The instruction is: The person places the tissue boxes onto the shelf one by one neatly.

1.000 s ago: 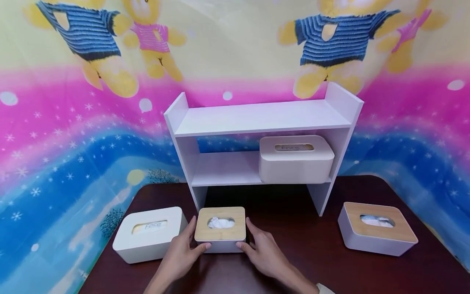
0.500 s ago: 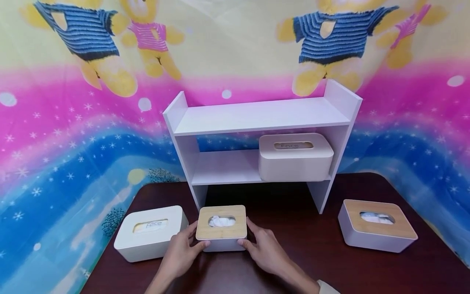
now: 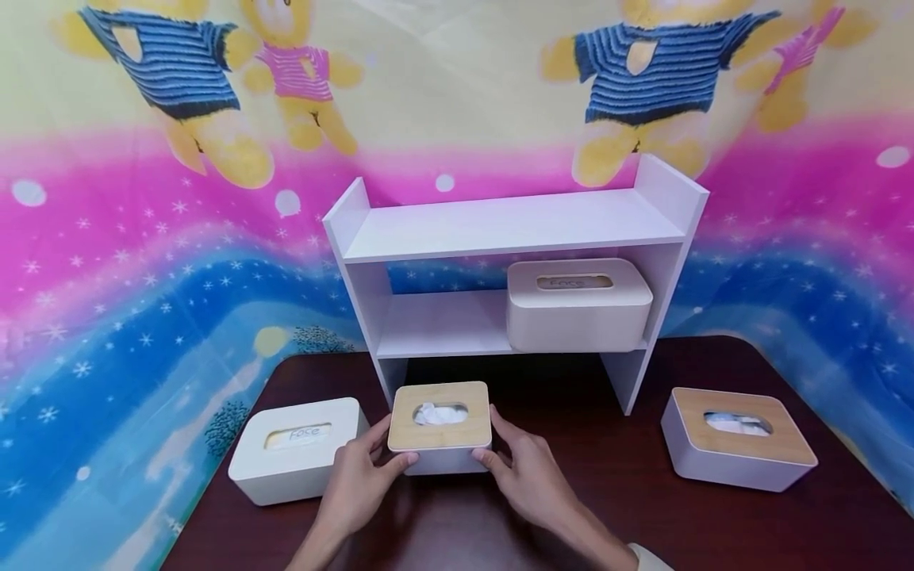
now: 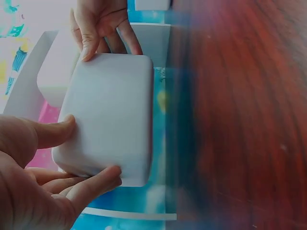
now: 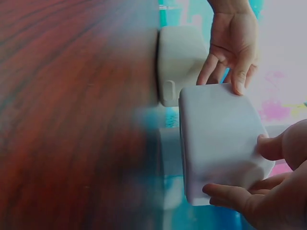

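Note:
A small white tissue box with a wooden lid (image 3: 439, 424) hangs just above the dark table (image 3: 585, 492), in front of the white shelf (image 3: 510, 226). My left hand (image 3: 391, 452) grips its left end, thumb on the near face and fingers along the side. My right hand (image 3: 494, 444) grips the right end the same way. In the left wrist view the box's white underside (image 4: 112, 110) sits between my left hand (image 4: 81, 155) and the right hand (image 4: 103, 28). The right wrist view shows the same underside (image 5: 218, 139) held by my right hand (image 5: 244, 167).
An all-white tissue box (image 3: 296, 448) lies just left of the held one. A larger wooden-lidded box (image 3: 735, 448) sits at the right. Another white box (image 3: 578, 305) fills the right half of the shelf's lower level; its left half and top board are bare.
Both hands have raised the small wooden-lidded box off the table and carried it slightly away from me, toward the shelf. The other boxes stay put.

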`<state>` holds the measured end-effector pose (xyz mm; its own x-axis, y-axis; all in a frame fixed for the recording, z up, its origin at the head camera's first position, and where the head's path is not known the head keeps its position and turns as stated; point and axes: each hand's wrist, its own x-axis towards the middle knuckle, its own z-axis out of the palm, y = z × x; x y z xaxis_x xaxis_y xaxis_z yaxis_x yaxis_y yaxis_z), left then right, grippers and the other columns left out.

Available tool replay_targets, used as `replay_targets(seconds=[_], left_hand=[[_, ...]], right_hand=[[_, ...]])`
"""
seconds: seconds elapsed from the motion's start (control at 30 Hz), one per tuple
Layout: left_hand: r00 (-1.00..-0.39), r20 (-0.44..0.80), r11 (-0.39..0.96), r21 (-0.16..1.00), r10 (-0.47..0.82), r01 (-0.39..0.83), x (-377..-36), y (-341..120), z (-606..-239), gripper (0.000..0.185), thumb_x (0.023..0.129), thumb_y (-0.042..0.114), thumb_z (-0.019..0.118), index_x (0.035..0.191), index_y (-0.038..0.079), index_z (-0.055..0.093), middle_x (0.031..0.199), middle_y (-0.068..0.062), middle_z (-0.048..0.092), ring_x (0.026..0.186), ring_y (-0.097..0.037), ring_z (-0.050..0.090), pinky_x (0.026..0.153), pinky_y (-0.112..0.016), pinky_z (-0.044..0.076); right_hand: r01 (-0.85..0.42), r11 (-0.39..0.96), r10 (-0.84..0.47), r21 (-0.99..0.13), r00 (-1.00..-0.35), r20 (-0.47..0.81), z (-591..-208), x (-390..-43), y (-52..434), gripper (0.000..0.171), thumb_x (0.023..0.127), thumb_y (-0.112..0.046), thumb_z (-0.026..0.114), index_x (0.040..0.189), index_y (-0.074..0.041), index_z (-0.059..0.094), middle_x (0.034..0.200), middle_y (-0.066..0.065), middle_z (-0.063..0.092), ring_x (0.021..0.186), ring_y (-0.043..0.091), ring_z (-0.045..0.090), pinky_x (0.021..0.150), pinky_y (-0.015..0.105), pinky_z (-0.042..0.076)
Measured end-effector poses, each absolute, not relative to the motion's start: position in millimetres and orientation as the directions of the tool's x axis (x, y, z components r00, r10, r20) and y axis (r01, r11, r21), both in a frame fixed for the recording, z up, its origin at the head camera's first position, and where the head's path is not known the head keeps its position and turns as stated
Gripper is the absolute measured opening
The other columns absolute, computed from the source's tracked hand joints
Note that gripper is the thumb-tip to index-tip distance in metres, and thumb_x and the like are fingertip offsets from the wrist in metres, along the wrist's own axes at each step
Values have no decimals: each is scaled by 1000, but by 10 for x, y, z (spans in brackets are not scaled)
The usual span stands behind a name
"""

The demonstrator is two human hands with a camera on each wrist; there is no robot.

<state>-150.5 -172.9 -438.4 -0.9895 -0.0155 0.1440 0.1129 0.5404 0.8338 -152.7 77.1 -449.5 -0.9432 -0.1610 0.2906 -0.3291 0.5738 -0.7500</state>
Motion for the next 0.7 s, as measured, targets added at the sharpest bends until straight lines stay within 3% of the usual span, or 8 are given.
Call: replay_targets(seconds=[0.03, 0.1, 0.17, 0.23, 0.33, 0.43, 0.57, 0.7], left_hand=[[-988, 151, 531, 840, -27, 114, -1501, -1718, -4362, 69, 91, 15, 87, 152, 1, 59, 144, -22, 68, 132, -34, 68, 97, -39, 64], [-985, 168, 512, 851, -50, 119, -1492, -1700, -4317, 69, 90, 15, 88, 152, 3, 60, 144, -20, 68, 133, -33, 68, 97, -38, 63], [-981, 183, 493, 861, -72, 124, -1477, -1688, -4271, 69, 89, 15, 89, 152, 5, 61, 144, -18, 69, 133, -32, 68, 97, -37, 63], [-977, 190, 464, 877, -94, 126, -1459, -1682, -4224, 70, 87, 15, 91, 150, 6, 62, 142, -17, 70, 131, -31, 68, 96, -36, 64], [-974, 190, 424, 897, -123, 121, -1436, -1675, -4149, 69, 85, 16, 92, 148, 10, 65, 142, -16, 70, 129, -29, 69, 93, -33, 64], [-971, 191, 404, 907, -145, 118, -1425, -1661, -4062, 69, 84, 18, 93, 147, 11, 66, 142, -16, 69, 127, -29, 70, 92, -33, 64], [-964, 209, 409, 904, -163, 126, -1418, -1632, -3934, 68, 85, 20, 93, 146, 12, 65, 145, -14, 67, 128, -26, 69, 94, -34, 62], [-957, 231, 395, 907, -177, 146, -1428, -1595, -3813, 64, 86, 18, 91, 146, 13, 66, 147, -12, 66, 128, -24, 69, 95, -34, 61]], right_hand=[[-330, 566, -155, -756, -943, 295, -4469, -1524, 777, 71, 98, -25, 80, 158, -1, 50, 156, 16, 58, 87, 10, 70, 99, 42, 60], [-344, 559, -144, -755, -936, 320, -4414, -1517, 788, 70, 97, -23, 81, 157, 0, 51, 157, 16, 57, 110, 10, 69, 105, 44, 59], [-340, 549, -132, -763, -937, 322, -4349, -1505, 801, 70, 96, -21, 81, 157, -1, 51, 157, 15, 56, 103, 7, 68, 105, 42, 59], [-324, 531, -124, -783, -944, 306, -4272, -1489, 818, 70, 97, -21, 81, 157, -3, 51, 152, 17, 63, 70, 3, 57, 91, 34, 61], [-307, 518, -112, -798, -950, 293, -4154, -1468, 840, 69, 97, -21, 81, 158, -6, 52, 114, 15, 78, 50, -2, 35, 65, 21, 52], [-307, 509, -107, -804, -950, 295, -4054, -1458, 861, 68, 97, -23, 81, 158, -9, 52, 73, -1, 58, 42, 0, 29, 49, 21, 38], [-331, 510, -90, -794, -939, 333, -3968, -1450, 880, 67, 98, -26, 81, 157, -11, 54, 64, -7, 49, 41, 1, 32, 44, 21, 35], [-366, 498, -60, -786, -919, 391, -3902, -1464, 888, 65, 97, -24, 82, 155, -10, 56, 67, -4, 57, 40, 0, 30, 42, 22, 34]])
